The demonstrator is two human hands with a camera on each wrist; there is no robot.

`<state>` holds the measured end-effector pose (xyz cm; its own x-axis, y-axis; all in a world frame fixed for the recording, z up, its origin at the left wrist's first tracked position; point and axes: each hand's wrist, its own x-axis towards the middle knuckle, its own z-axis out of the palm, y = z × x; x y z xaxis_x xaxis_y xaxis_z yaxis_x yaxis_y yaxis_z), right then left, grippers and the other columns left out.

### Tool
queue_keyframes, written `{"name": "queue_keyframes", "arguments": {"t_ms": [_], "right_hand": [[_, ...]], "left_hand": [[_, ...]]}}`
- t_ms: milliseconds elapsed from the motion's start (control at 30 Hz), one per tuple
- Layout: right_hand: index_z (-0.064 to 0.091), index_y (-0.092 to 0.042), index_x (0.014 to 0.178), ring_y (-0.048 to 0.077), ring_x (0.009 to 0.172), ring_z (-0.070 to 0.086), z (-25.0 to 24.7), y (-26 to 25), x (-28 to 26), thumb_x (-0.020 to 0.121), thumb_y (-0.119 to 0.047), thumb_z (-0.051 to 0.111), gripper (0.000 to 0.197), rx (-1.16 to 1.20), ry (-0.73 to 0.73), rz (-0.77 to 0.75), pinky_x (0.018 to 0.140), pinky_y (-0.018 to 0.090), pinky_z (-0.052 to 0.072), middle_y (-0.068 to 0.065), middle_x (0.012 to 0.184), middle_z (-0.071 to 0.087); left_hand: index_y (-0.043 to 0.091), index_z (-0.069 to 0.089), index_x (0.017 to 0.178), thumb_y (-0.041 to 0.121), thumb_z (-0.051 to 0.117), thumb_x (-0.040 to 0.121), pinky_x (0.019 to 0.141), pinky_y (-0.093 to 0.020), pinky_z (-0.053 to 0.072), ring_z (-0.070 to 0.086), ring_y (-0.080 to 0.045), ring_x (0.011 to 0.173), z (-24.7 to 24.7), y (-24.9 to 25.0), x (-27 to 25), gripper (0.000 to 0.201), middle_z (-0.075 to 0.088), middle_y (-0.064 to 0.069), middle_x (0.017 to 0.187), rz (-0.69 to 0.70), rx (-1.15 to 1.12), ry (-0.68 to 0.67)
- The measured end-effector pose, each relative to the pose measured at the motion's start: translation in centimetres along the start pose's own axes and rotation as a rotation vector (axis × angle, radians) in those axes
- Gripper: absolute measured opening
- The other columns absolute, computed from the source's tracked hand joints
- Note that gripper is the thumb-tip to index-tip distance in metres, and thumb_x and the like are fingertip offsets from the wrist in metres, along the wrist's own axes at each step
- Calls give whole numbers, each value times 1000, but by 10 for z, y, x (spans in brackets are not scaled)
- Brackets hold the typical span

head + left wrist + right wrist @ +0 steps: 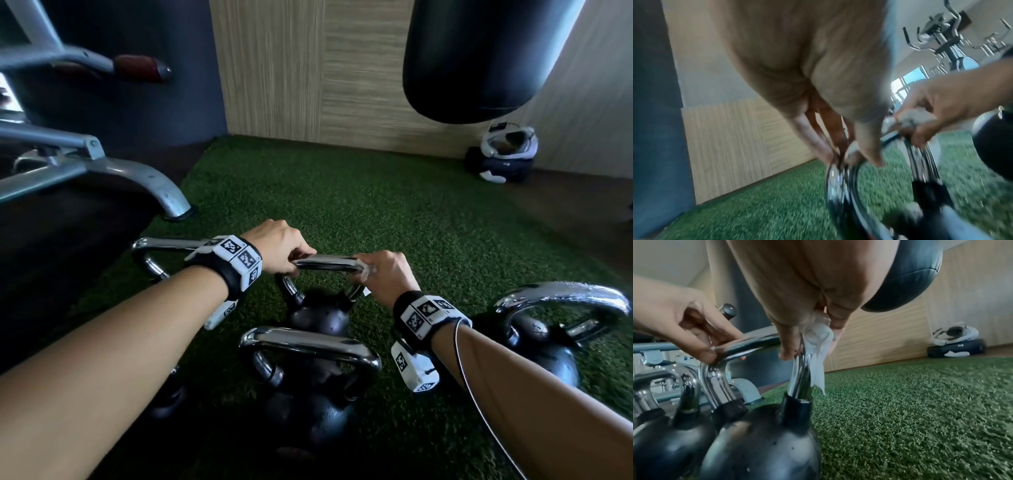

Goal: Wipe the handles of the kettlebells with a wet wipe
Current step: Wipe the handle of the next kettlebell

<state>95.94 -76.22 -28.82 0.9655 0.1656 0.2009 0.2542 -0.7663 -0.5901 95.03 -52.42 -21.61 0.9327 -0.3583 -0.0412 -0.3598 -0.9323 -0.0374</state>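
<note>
Head view: my left hand [279, 248] pinches the left end of the kettlebell handle [325, 263], whose long axis runs left to right between my hands. My right hand [385, 274] clenches the wet wipe [365, 269] around its right corner.

Left wrist view: blurred; my fingers [813, 138] close on chrome.

Right wrist view: the wipe [819, 344] hangs down the right upright, so the bar lies leftward from my right grip.

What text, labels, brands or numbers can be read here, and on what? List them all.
No readable words or numbers in any view.
Wrist bands: black-and-white square code markers only, no letters.
White and dark object by the wall: a small dark label, too small to read.
Kettlebells: no markings visible on body or handle.
Punching bag: plain.
</note>
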Motion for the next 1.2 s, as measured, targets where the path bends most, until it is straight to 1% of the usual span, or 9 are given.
{"name": "queue_keyframes", "arguments": {"t_ms": [133,200,300,433,633,733,833,967,1200], "right_hand": [[73,-17,80,16,71,64,-28,-19,-9,82,-23,85,13,-79,-143,97,50,16,43,0,79,70],[67,-18,73,14,67,59,-45,-28,-20,84,-28,83,22,-14,-175,163,53,16,43,-1,73,65],[69,10,101,26,90,70,-64,-48,-38,92,-10,72,22,532,-269,226,89,34,58,23,104,73],[60,24,111,36,102,70,-71,-73,-70,97,0,55,28,817,-330,200,89,36,60,30,122,65],[78,-36,107,28,101,75,-43,-81,-114,86,-26,73,24,439,-193,-46,92,54,60,-4,113,78],[75,-31,109,10,88,75,-39,-84,-121,79,-28,84,31,349,-119,-79,88,40,62,-9,96,78],[72,-29,99,-6,70,64,-36,-95,-132,80,-23,87,25,229,-73,-144,71,10,51,-14,80,72],[79,-19,101,-11,70,54,-26,-99,-137,86,-20,82,15,53,-53,-275,67,6,40,-19,86,62],[79,-17,107,-12,73,51,-38,-94,-139,92,-21,75,16,-110,-153,-199,65,1,38,-23,89,58]], "left_hand": [[45,61,138,46,66,97,77,-25,47,63,-8,88,-13,0,-35,41,72,10,118,-46,-246,-41],[50,64,132,46,66,97,91,-28,51,66,-8,103,-12,-4,-64,36,72,15,124,-80,-412,71],[55,69,120,49,71,93,101,-34,53,69,-5,103,9,-12,-104,28,75,23,110,-192,-675,109],[54,71,108,40,67,88,91,-35,57,71,-13,90,59,-9,-131,25,75,4,106,-267,-1010,-79],[21,69,111,-12,47,86,82,-30,50,62,-20,97,105,-1,-144,47,70,-2,102,-430,-1350,-192],[16,69,116,-2,73,64,82,-22,47,60,-20,105,122,4,-149,56,73,-9,112,-321,-1237,-235],[36,59,130,19,98,61,101,-15,41,56,-10,128,135,18,-149,81,65,12,132,-291,-1143,-260],[53,58,119,68,96,35,115,-26,38,54,-3,130,150,22,-147,93,59,26,132,-301,-1079,-161],[48,64,129,64,92,50,109,-22,33,43,-1,130,146,28,-150,86,48,25,135,-284,-957,-126]]}}
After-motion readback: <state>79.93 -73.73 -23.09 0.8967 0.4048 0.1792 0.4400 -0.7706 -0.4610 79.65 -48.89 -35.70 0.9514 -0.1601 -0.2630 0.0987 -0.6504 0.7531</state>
